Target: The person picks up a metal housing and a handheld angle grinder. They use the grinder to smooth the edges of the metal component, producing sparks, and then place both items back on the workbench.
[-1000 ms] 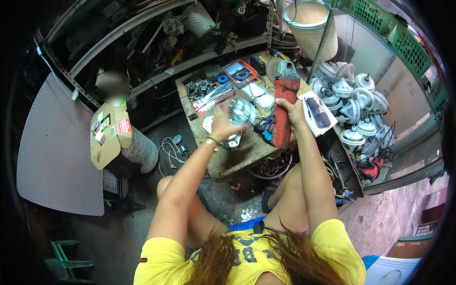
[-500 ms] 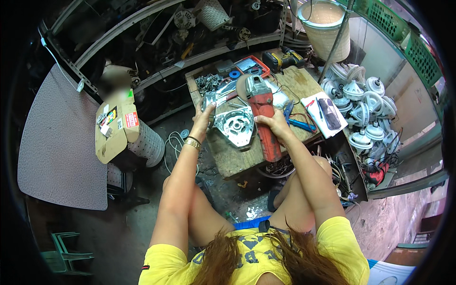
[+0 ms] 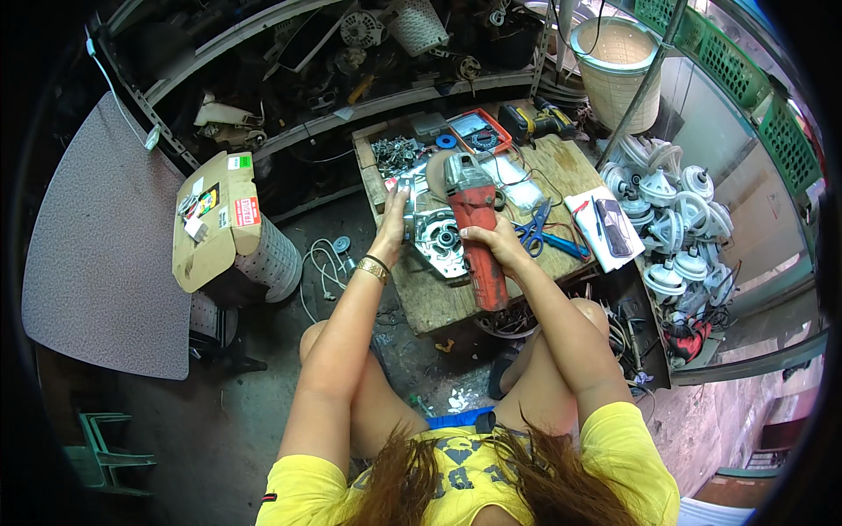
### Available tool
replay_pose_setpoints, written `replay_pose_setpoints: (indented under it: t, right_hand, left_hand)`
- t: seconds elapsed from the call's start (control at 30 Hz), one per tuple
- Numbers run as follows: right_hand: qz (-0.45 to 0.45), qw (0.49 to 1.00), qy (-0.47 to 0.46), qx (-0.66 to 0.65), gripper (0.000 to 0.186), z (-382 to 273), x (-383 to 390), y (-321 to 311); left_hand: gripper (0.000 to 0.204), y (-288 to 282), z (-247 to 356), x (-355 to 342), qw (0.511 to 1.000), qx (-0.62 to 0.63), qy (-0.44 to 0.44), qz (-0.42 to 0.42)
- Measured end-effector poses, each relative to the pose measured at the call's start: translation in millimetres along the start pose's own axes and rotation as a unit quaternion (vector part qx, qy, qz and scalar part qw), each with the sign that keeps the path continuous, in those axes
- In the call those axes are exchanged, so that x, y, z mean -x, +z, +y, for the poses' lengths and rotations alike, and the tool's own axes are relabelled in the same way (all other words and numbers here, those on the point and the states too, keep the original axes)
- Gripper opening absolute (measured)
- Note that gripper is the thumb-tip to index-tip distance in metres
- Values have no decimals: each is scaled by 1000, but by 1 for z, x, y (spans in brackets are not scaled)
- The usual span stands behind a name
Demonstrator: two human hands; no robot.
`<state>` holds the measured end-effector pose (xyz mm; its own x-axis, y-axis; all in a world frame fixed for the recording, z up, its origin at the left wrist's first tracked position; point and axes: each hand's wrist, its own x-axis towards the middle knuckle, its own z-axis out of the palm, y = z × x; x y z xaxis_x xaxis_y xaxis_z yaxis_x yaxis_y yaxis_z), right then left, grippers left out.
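My right hand (image 3: pixel 495 241) is wrapped round the red angle grinder (image 3: pixel 478 276), which lies diagonally over the front of the wooden work board (image 3: pixel 412 302), its disc (image 3: pixel 435 175) at the far end. My left hand (image 3: pixel 391 226), wearing a watch, grips a small silvery metal piece (image 3: pixel 407 200) just left of the disc, partly hidden by the fingers. A silver metal housing with a round hub (image 3: pixel 438 237) rests on the board between my hands. Blue-handled scissors (image 3: pixel 533 231) and a blue tool (image 3: pixel 566 247) lie right of the grinder.
Loose screws (image 3: pixel 395 156), a multimeter (image 3: pixel 481 133) and a yellow-black drill (image 3: pixel 526 121) sit at the back. A phone (image 3: pixel 611 228) on paper is at right, beside piled white plastic parts (image 3: pixel 680 219). Left stand a cardboard box (image 3: pixel 219 223) and a speckled panel (image 3: pixel 105 254).
Since a second ago, the grinder has shifted left and lower, its disc now beside my left hand. My left hand has turned upright with the silvery piece, uncovering the housing.
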<state>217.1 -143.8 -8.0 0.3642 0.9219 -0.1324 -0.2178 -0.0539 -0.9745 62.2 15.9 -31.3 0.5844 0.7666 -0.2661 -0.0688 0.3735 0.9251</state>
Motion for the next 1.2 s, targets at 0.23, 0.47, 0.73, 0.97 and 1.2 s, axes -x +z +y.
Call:
replay_pose_setpoints:
  t: [0.23,0.47,0.73,0.97,1.2]
  right_hand:
    - [4,1000,2,22,44,3,-5,11]
    - [17,1000,13,13,47,7,-5,3]
    - [8,1000,5,23,49,9,-10,8]
    - [33,999,-2,5,51,0,-6,-3]
    - [16,1000,-20,6,49,7,-3,5]
  left_hand:
    - [52,-18,-26,-26,1000,6,1,26]
    - [51,-13,-29,-27,1000,14,17,10]
    - [74,-24,-18,-20,998,-61,28,-3]
    - [71,-18,50,28,717,-599,248,257]
    - [83,-35,39,3,981,-118,138,74]
